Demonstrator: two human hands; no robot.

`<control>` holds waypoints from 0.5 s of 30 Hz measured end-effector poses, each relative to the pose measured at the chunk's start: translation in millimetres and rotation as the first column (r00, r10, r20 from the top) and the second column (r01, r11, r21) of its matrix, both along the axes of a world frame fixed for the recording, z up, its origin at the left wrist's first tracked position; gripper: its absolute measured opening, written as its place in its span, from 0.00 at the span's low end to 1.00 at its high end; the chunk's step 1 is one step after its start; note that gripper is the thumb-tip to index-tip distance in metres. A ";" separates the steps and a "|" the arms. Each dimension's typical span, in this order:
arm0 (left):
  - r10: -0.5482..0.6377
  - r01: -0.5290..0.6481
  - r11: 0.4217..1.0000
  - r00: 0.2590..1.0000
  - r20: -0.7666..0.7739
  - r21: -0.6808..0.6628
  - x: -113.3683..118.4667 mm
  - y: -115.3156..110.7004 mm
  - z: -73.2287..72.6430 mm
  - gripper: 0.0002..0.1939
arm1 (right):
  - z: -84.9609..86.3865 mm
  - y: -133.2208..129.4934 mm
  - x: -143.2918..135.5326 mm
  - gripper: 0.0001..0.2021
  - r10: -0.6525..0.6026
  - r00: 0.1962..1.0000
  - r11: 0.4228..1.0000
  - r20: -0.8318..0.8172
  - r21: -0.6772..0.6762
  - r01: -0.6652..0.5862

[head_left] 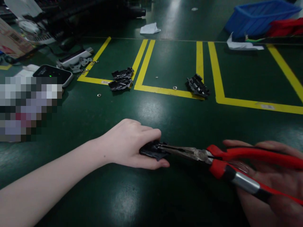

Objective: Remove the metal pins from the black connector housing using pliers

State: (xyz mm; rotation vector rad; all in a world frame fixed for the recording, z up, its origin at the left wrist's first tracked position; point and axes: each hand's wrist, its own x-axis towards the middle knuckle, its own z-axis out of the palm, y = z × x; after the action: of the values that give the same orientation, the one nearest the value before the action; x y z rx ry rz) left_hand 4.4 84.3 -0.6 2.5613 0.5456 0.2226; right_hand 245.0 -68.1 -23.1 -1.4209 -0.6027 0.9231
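Near the middle of the view, my left hand (132,145) grips a small black part (155,152) between thumb and fingers, above the green surface. Long-nose pliers with red handles (216,157) lie in my right hand (272,183) at the lower right, its fingers wrapped round the handles. The metal tips of the pliers point left and touch the black part. Two similar black parts (121,78) sit beyond my left hand, and one more (198,85) is farther right, on a yellow line.
Yellow tape lines (165,91) mark the green surface (94,116). At the left are a black device (55,75), metal pieces (81,64) and a pixelated area. A blue bin (258,19), red cloth (286,27) and white scraps (150,28) lie at the back; small rings (174,88) are scattered about.
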 end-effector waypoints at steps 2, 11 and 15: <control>0.006 -0.006 1.000 1.000 0.000 0.017 0.3 -1.2 -1.0 0.22 | 0.5 2.4 -0.9 0.27 -0.002 1.000 1.000 0.020 -0.022 0.003; 0.055 -0.054 0.995 0.998 -0.015 0.079 1.1 -5.4 -3.3 0.23 | -1.7 3.0 2.0 0.24 -0.027 1.000 0.998 0.017 -0.061 0.028; 0.048 -0.048 0.991 0.999 0.002 0.127 2.0 -6.2 -4.2 0.22 | 0.7 4.7 1.3 0.23 -0.032 0.999 0.996 0.021 -0.078 0.033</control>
State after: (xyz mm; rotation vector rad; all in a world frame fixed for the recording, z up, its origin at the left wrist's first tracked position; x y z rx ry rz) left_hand 6.4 78.1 -4.8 2.6730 0.6121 0.2815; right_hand 246.3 -63.3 -22.4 -1.5071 -0.5621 0.9158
